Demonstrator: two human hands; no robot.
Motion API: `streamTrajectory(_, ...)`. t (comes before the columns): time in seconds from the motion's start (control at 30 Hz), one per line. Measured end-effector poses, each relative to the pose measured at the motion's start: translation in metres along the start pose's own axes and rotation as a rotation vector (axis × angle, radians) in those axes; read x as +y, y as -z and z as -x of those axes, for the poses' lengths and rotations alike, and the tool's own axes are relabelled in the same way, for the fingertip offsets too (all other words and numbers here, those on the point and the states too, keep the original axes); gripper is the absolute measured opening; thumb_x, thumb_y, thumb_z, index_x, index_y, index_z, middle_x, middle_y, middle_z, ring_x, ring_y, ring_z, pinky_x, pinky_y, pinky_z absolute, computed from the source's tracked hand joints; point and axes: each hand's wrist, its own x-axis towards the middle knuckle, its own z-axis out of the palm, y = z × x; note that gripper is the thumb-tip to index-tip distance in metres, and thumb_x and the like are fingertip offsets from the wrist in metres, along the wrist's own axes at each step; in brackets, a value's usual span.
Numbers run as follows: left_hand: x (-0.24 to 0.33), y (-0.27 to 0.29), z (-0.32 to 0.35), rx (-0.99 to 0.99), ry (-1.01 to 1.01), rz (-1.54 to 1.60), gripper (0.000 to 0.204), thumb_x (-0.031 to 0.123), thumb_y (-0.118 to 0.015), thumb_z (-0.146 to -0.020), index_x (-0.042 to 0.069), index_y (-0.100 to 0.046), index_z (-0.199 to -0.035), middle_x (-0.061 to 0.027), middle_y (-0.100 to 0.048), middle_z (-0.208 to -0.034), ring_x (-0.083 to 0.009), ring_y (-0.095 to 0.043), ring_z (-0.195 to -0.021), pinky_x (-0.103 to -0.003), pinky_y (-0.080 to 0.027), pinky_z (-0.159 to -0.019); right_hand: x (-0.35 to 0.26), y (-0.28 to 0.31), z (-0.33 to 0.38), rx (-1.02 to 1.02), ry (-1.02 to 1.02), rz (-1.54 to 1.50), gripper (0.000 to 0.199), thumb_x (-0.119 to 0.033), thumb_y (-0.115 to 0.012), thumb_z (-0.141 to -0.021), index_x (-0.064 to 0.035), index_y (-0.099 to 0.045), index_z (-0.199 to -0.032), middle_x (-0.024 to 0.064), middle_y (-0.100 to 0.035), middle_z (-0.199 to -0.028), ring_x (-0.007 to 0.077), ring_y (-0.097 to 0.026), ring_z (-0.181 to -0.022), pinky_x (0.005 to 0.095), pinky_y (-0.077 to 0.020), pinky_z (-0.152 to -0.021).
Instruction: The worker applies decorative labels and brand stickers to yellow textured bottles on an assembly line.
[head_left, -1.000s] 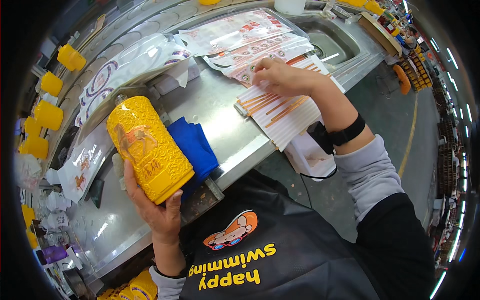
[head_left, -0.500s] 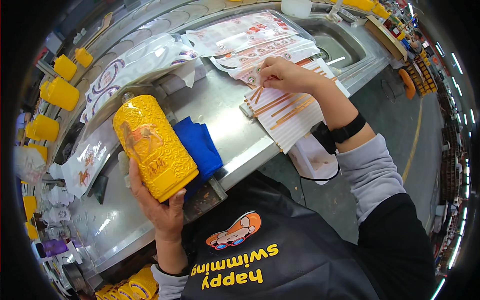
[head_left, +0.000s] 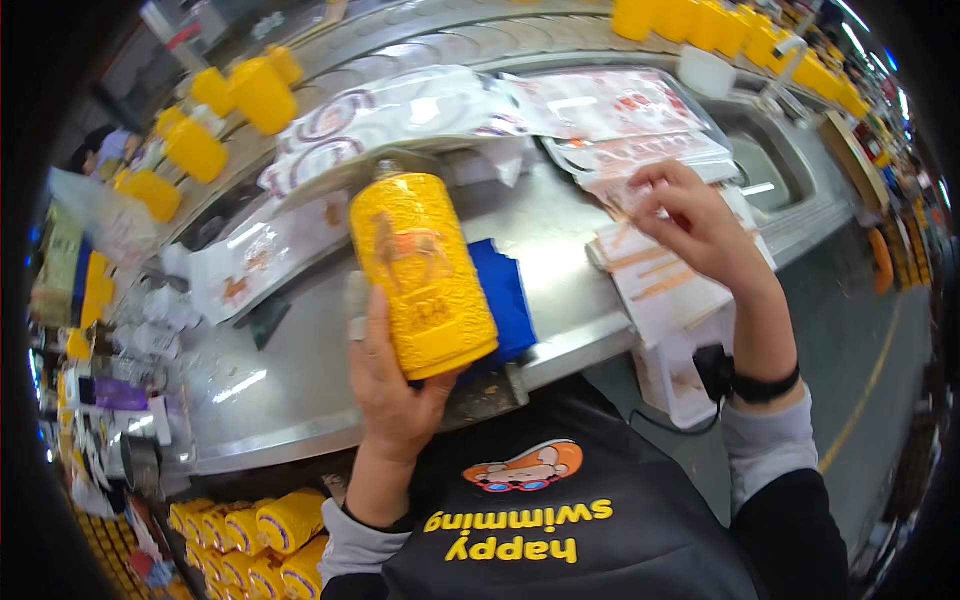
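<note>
Here, the left hand point(head_left: 398, 405) has its grip around the yellow bottle point(head_left: 425, 275), maybe so the horse point(head_left: 412, 252) shows; I can't tell if the right hand point(head_left: 698, 225) holds anything.

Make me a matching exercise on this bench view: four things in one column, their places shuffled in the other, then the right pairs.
Things
1. Yellow horse bottle
2. Blue cloth
3. Right hand
4. Sink

Places
A. Set into the metal worktop, toward its right end
B. By the orange strips
C. Held in the left hand
D. Lying on the worktop, partly hidden by the bottle

Right pairs: 1-C, 2-D, 3-B, 4-A
</note>
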Motion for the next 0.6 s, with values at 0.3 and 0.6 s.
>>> streamTrajectory(0.3,0.010,0.010,0.008,-0.003,0.030,-0.096,0.080,0.044,-0.069,-0.085,0.003,-0.033,-0.144,-0.0265,-0.039,-0.144,-0.0472,-0.036,-0.134,-0.059,-0.017,-0.112,-0.095,-0.053,-0.009,-0.141,0.271,-0.175,0.013,-0.002,-0.071,-0.075,-0.0049,-0.063,-0.085,0.0146,-0.053,-0.109,0.0327,-0.051,-0.100,0.0390,-0.0430,-0.088)
streamTrajectory(0.6,0.001,0.013,0.005,0.054,-0.096,-0.133,0.058,0.048,-0.057,-0.092,0.005,-0.054,-0.131,-0.0241,-0.049,-0.137,-0.0467,-0.029,-0.138,-0.061,-0.013,-0.113,-0.111,-0.067,-0.017,-0.173,0.319,-0.181,0.011,-0.004,-0.071,-0.075,-0.0042,-0.062,-0.082,0.0178,-0.051,-0.110,0.0367,-0.051,-0.103,0.0406,-0.0453,-0.086)
